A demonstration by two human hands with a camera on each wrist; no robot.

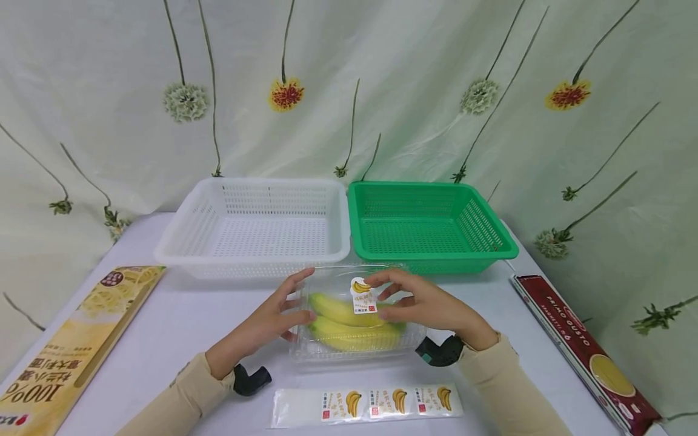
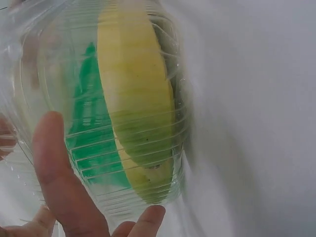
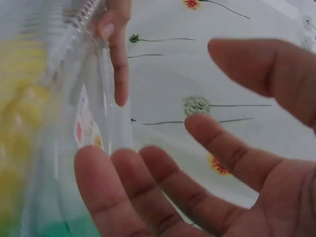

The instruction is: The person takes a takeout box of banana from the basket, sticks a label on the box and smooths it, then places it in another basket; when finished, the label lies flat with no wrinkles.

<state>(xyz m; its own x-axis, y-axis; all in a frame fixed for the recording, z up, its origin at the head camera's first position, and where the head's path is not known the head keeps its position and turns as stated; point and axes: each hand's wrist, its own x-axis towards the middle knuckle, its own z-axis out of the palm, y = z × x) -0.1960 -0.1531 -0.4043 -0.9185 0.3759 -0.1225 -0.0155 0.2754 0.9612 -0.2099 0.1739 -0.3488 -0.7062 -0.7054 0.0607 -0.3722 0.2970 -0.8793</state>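
A clear plastic clamshell box (image 1: 327,351) with yellow-green bananas (image 1: 349,330) inside lies in front of the baskets. On its lid sits a white banana sticker (image 1: 364,297). My left hand (image 1: 272,315) rests against the box's left side, fingers spread; the left wrist view shows its fingertips along the ribbed wall beside the bananas (image 2: 136,84). Over the lid's right part, my right hand (image 1: 420,303) hovers with fingers apart and nothing in its grasp. Its fingertips are right by the sticker (image 3: 86,123). Nearer me lies a strip of banana stickers (image 1: 376,404).
Behind the box stand a white basket (image 1: 262,257) and a green basket (image 1: 431,257), side by side. A yellow pasta packet (image 1: 82,339) lies at the left, and a dark red spaghetti pack (image 1: 583,345) at the right edge. A flowered cloth (image 1: 349,48) hangs behind the table.
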